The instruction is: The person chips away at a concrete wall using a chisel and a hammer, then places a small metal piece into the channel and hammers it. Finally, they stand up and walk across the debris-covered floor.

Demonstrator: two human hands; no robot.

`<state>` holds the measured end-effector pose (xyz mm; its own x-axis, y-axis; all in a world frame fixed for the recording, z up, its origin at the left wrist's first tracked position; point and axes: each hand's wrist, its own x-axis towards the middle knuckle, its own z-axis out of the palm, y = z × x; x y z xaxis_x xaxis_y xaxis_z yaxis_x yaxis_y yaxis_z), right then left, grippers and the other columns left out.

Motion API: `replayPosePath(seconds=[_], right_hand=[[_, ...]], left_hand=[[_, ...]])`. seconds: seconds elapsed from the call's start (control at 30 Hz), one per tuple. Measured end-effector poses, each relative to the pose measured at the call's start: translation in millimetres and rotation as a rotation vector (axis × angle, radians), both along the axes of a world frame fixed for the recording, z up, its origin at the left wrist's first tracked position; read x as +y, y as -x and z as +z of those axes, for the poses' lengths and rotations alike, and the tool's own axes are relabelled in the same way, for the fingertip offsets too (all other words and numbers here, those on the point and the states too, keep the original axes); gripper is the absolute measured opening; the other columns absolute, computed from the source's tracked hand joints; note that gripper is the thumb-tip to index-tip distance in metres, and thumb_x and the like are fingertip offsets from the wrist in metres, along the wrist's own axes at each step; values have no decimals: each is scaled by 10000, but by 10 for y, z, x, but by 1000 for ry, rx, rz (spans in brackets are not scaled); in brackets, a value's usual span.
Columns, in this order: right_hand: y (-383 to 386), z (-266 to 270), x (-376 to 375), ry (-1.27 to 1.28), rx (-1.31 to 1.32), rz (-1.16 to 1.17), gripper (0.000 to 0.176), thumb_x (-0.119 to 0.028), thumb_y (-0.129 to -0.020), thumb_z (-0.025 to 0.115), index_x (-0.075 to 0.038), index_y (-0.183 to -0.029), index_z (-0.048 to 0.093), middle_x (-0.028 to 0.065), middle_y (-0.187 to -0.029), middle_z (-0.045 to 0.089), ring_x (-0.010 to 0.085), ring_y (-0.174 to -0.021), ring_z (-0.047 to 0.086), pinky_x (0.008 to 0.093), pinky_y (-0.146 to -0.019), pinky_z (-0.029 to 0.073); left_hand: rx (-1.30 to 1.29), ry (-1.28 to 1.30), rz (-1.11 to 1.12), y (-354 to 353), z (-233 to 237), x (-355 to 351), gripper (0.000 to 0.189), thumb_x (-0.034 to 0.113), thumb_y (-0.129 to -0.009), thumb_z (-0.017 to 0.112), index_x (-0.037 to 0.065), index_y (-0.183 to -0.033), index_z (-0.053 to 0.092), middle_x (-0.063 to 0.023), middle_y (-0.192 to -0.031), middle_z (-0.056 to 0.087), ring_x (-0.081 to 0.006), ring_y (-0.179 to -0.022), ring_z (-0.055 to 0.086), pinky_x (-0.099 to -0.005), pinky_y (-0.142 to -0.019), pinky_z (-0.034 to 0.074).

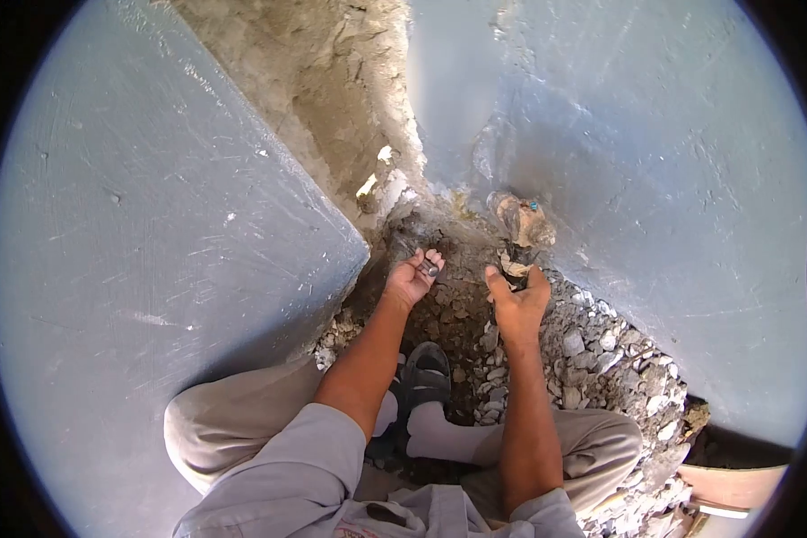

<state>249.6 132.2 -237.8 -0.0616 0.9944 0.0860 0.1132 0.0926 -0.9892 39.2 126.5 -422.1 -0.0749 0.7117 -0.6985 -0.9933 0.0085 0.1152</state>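
My left hand (412,278) has its fingers curled round a small dark object (429,267), too small to name, in front of the broken wall base. To its right, my right hand (518,300) has thumb and fingers around a dark piece with pale, crumpled material (513,267). Just beyond that hand, a brownish lump with a small blue spot (524,221) sits at the foot of the right wall. Soil and broken rubble (592,350) lie below and beside my hands.
Grey-blue wall surfaces stand at left (179,197) and right (672,197), with exposed rough masonry (332,72) between them. My sandalled foot (428,372) and bent knees are below. A curved reddish-brown rim (731,487) shows at lower right.
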Motion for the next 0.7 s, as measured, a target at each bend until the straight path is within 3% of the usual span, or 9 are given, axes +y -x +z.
replayPosePath(seconds=[0.13,0.17,0.23,0.33,0.37,0.47,0.57,0.63,0.7], right_hand=[[75,218,-32,-42,29,18,257,-49,-822,756,46,-1012,612,52,-815,656,109,-604,582,265,-522,490],[104,403,-69,55,155,8,277,2,-791,763,74,-1010,609,59,-881,667,94,-803,580,246,-694,479],[153,552,-94,-79,171,-88,249,22,-793,753,57,-989,603,64,-861,659,99,-777,588,252,-684,486],[324,792,-130,-260,282,-194,168,53,-811,710,25,-915,581,78,-829,640,123,-719,599,268,-661,502],[383,854,-136,-352,240,-151,144,73,-847,615,42,-965,538,123,-760,630,178,-637,612,319,-586,521],[393,487,-132,-436,191,-141,139,55,-860,606,33,-977,535,137,-757,638,185,-644,615,328,-597,526],[609,-246,-182,-213,50,-268,92,-22,-848,656,12,-897,586,84,-725,625,156,-595,596,315,-562,511],[677,-762,-149,-184,-137,20,89,-15,-811,662,4,-886,618,31,-695,602,119,-553,566,307,-506,483],[694,-889,-158,146,-191,162,126,-13,-796,660,2,-917,629,13,-688,596,102,-550,553,303,-490,466]], left_hand=[[-57,-40,120,120,-51,96,160,129,-1013,518,-18,-1050,570,-154,-999,666,-297,-932,671,-484,-978,543],[-62,-101,155,131,-60,131,159,129,-1009,525,-19,-1045,571,-151,-994,667,-295,-934,672,-486,-992,534],[-71,-217,235,75,28,187,159,130,-1000,540,-21,-1036,572,-146,-986,669,-292,-939,673,-488,-1020,517],[-127,-176,345,37,103,254,155,136,-983,566,-16,-1013,578,-139,-980,671,-288,-945,672,-483,-1027,512],[-134,-251,352,28,61,260,147,135,-974,579,-12,-984,584,-137,-953,673,-290,-938,674,-480,-1015,519],[-144,-269,378,4,152,265,156,144,-977,576,-12,-967,588,-137,-928,673,-290,-931,677,-479,-1015,520],[-130,-200,378,109,122,353,218,163,-1003,533,-46,-1048,576,-159,-984,685,-294,-955,682,-462,-971,555],[-90,-179,371,170,115,439,266,186,-1016,513,-67,-1071,579,-184,-1020,687,-304,-961,683,-451,-931,582],[-97,-236,324,260,103,415,274,193,-1017,510,-65,-1066,587,-181,-1019,689,-315,-960,683,-452,-925,586]])
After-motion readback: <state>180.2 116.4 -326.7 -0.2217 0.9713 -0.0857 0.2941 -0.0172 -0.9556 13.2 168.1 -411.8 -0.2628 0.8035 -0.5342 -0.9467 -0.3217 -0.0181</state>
